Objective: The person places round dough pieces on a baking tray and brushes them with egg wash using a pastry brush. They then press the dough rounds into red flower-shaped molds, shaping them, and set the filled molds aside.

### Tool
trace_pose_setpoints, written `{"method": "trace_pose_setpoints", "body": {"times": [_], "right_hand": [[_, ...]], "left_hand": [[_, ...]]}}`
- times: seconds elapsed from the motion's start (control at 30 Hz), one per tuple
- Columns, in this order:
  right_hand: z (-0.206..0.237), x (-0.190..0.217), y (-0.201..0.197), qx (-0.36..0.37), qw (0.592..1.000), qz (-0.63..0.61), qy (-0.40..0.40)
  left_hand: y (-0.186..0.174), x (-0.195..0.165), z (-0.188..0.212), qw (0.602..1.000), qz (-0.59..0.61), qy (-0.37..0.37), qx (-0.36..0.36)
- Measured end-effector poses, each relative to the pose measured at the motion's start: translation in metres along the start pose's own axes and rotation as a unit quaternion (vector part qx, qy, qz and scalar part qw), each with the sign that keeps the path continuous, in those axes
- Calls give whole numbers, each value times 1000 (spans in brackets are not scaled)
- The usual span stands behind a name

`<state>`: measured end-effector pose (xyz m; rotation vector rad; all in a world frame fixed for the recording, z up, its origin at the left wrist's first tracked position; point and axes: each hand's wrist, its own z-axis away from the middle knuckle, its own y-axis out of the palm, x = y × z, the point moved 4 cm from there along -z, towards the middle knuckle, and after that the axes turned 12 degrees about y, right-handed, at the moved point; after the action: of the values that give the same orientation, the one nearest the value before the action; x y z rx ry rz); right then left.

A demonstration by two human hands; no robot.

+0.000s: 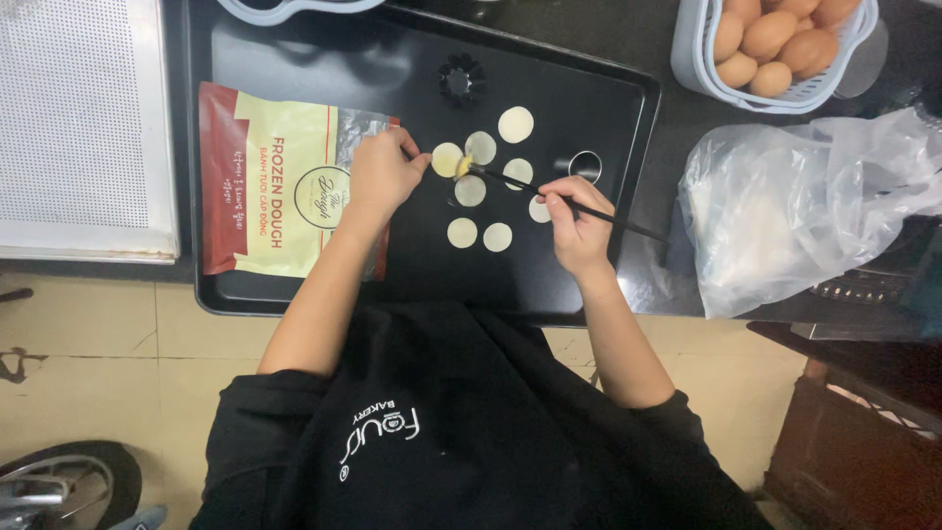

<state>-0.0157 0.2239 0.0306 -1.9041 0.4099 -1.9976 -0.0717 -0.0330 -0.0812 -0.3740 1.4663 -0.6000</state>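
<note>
Dough rounds [481,191] lie scattered on the black tray [294,285]; only the one [447,159] steadied by the left hand's [381,175] pinching fingertips looks yellow under the brush [549,194] gripped in the right hand's [579,221] closed fingers, the others apparently unbrushed.

The person wears a black short-sleeved shirt [461,432] with small white lettering printed on the chest; both forearms are bare, without rings or watch.

Beige tiled floor [118,334], dark counter [667,39]
</note>
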Motion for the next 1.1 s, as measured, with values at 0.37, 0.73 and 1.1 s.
{"method": "trace_pose_setpoints", "body": {"times": [0.37,0.73,1.1], "right_hand": [[-11,29,8,12,995,71,-65],[-34,0,-34,-94,989,-111,10],[-187,-13,0,-190,977,92,-36]], "left_hand": [[-5,-5,1,1000,14,-7,2],[-6,-9,7,998,9,55,-16],[26,-13,6,990,-59,112,-59]]}}
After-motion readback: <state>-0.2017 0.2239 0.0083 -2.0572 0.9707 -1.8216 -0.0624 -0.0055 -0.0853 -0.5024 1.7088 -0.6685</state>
